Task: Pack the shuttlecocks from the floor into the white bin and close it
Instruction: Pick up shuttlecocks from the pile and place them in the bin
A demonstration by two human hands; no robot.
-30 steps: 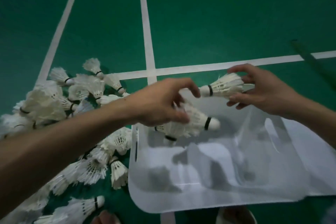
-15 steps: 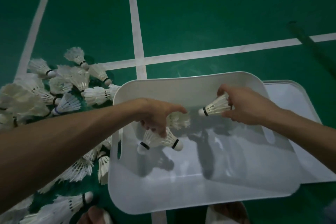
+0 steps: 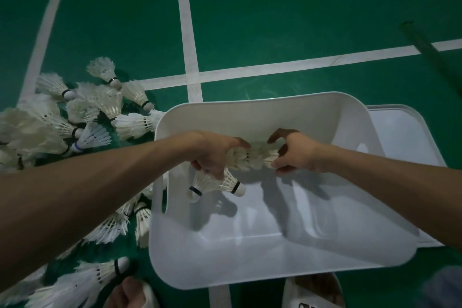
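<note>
Both hands over open white plastic bin (image 3: 250,112). Fingers of left hand (image 3: 212,155) curled round white feather shuttlecocks (image 3: 240,160); right hand (image 3: 300,155) pinches another, long axis level, butted against them. Loose shuttlecock pile (image 3: 75,120) on green floor (image 3: 275,7), left of bin, nearer left hand

The white bin (image 3: 250,115) stands open on the green floor (image 3: 275,20). It is a rounded plastic tub with a slot handle in each side wall. Its flat white lid (image 3: 405,132) lies on the floor just beside it, partly hidden by the right wall. A pile of shuttlecocks (image 3: 95,117), white-feathered with black-banded corks, sprawls against the bin's left wall. Over the bin, the left hand (image 3: 215,155) and right hand (image 3: 297,152) grip a bunch of shuttlecocks (image 3: 250,157) between them. Two shuttlecocks (image 3: 217,184) dangle under the left fingers (image 3: 200,166), corks down.
</note>
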